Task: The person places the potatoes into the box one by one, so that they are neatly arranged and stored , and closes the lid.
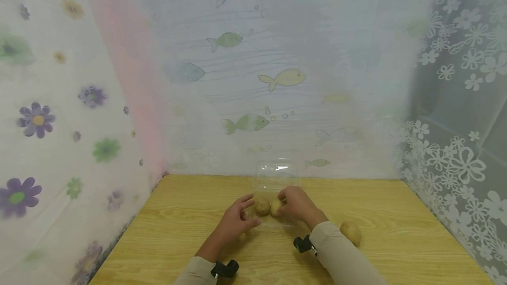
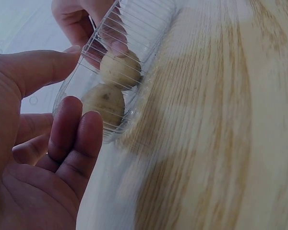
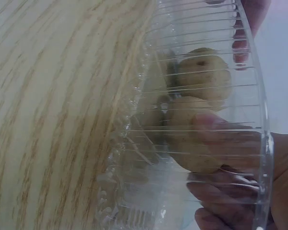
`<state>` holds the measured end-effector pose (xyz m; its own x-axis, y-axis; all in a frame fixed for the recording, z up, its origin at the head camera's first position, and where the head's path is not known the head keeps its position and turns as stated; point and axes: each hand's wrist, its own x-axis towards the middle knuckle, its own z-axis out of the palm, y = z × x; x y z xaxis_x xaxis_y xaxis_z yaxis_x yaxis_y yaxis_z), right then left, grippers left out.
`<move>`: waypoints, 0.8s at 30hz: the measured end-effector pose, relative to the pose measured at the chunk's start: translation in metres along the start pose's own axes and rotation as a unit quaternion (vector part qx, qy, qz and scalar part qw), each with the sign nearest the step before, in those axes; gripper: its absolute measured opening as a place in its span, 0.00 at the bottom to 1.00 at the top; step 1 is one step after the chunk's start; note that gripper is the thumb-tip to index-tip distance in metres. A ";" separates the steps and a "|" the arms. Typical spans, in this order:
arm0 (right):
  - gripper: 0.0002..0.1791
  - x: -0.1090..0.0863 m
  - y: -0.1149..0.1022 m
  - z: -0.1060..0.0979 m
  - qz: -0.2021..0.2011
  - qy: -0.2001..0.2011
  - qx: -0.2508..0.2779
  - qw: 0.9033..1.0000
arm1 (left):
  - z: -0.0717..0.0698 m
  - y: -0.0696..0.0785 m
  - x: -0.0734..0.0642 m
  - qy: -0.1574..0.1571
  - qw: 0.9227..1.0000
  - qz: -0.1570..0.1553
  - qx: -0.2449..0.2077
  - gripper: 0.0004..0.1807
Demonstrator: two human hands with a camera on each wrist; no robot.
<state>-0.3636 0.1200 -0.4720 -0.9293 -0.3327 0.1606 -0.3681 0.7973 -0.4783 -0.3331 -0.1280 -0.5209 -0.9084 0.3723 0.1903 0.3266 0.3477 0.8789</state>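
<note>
A clear plastic clamshell box (image 1: 277, 222) sits on the table with its lid (image 1: 277, 181) raised behind. Two potatoes lie side by side in it. With thumb and fingers, my right hand (image 1: 299, 205) grips the right-hand potato (image 3: 189, 155) inside the box. The other potato (image 1: 262, 206) lies just left of it, its side against the first in the left wrist view. At the box's left side is my left hand (image 1: 233, 221), thumb and fingers spread apart, fingertips right at the ribbed wall (image 2: 79, 72).
A third potato (image 1: 350, 232) lies on the wooden table (image 1: 178, 214), right of the box and beside my right sleeve (image 1: 340, 250). Behind the table hangs a curtain with fish (image 1: 285, 78). Flowered curtains flank the left and right sides.
</note>
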 end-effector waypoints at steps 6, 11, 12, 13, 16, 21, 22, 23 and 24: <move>0.27 0.002 0.000 0.002 0.002 -0.003 -0.009 1.000 | -0.001 0.000 0.000 0.004 1.000 0.007 -0.001 0.44; 0.26 0.002 0.000 0.002 0.002 0.001 -0.011 1.000 | -0.001 0.001 0.000 0.003 1.000 0.005 0.001 0.43; 0.26 0.002 -0.001 0.002 0.002 0.002 -0.012 1.000 | -0.001 0.002 -0.001 0.003 1.000 0.004 0.000 0.43; 0.26 0.002 -0.001 0.002 0.001 0.002 -0.015 1.000 | -0.001 0.002 -0.001 0.002 1.000 0.002 -0.001 0.43; 0.27 0.002 -0.002 0.001 0.002 0.001 -0.019 1.000 | -0.002 0.002 -0.001 -0.001 1.000 -0.003 -0.005 0.44; 0.27 0.000 -0.003 -0.001 0.001 -0.004 -0.027 1.000 | -0.001 0.001 -0.001 -0.003 1.000 0.005 -0.013 0.45; 0.26 0.000 -0.002 -0.001 0.001 -0.005 -0.029 1.000 | -0.001 0.001 -0.001 -0.003 1.000 0.007 -0.014 0.45; 0.26 -0.001 -0.002 -0.001 0.000 -0.005 -0.031 1.000 | -0.001 0.001 -0.001 -0.003 1.000 0.008 -0.015 0.44; 0.24 -0.001 -0.002 -0.001 -0.002 -0.009 -0.032 0.999 | -0.001 0.001 -0.001 -0.003 1.000 0.008 -0.017 0.44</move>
<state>-0.3619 0.1191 -0.4704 -0.9269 -0.3450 0.1475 -0.3745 0.8264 -0.4205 -0.3325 -0.1285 -0.5203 -0.9013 0.3828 0.2027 0.3327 0.3122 0.8898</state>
